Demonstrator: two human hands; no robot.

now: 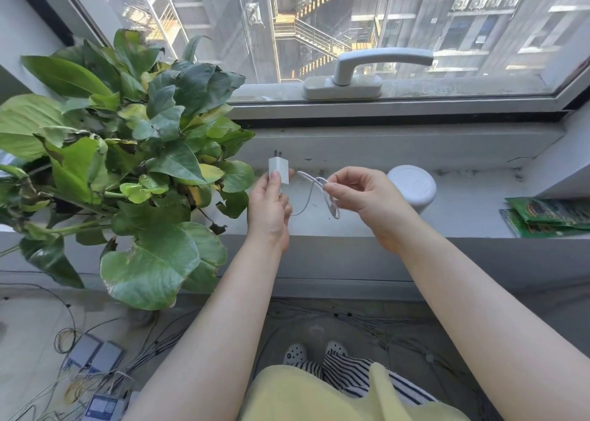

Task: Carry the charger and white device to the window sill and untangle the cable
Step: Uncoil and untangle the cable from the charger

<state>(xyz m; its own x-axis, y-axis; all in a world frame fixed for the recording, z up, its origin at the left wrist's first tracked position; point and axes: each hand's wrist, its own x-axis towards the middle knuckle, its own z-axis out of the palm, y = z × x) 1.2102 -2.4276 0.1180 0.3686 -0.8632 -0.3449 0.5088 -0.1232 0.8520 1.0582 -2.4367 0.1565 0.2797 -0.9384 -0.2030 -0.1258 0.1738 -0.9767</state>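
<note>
My left hand (269, 207) holds a white charger (278, 169) upright above the window sill (463, 210), its two prongs pointing up. A thin white cable (319, 194) runs from under the charger in a loop to my right hand (357, 191), which pinches the looped strands between thumb and fingers. The cable's end hangs just below that pinch. A round white device (412, 186) stands on the sill just right of my right hand, apart from it.
A large leafy plant (127, 165) crowds the sill's left side, close to my left hand. Green packets (549, 218) lie at the sill's right end. A window handle (367, 69) sits above. Cables and small grey boxes (95, 357) litter the floor below.
</note>
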